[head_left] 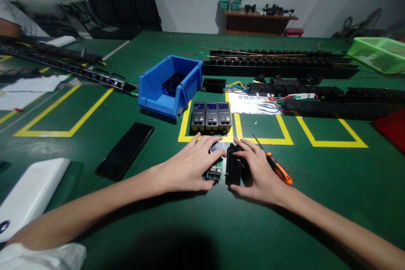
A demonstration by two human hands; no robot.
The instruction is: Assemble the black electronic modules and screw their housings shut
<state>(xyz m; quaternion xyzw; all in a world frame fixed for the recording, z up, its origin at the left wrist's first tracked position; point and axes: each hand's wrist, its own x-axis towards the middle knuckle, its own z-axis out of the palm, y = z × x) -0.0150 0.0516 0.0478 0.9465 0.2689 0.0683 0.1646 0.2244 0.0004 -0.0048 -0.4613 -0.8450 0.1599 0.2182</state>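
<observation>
Circuit board (pixel 216 169) sits within left grip (pixel 198 163), beside black casing (pixel 233 166) in right grip (pixel 260 171).

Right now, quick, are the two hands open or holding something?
Left hand: closed on a green circuit board.
Right hand: closed on a black case, fingers at its far end, thumb at the near end.

Green table (pixel 268 240) under phone (pixel 125 152), blue bin (pixel 158 98), screwdriver (pixel 279 169)

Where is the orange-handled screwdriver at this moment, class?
In the head view, the screwdriver lies on the green table, just to the right of the right hand, its shaft end at the yellow tape.
</observation>
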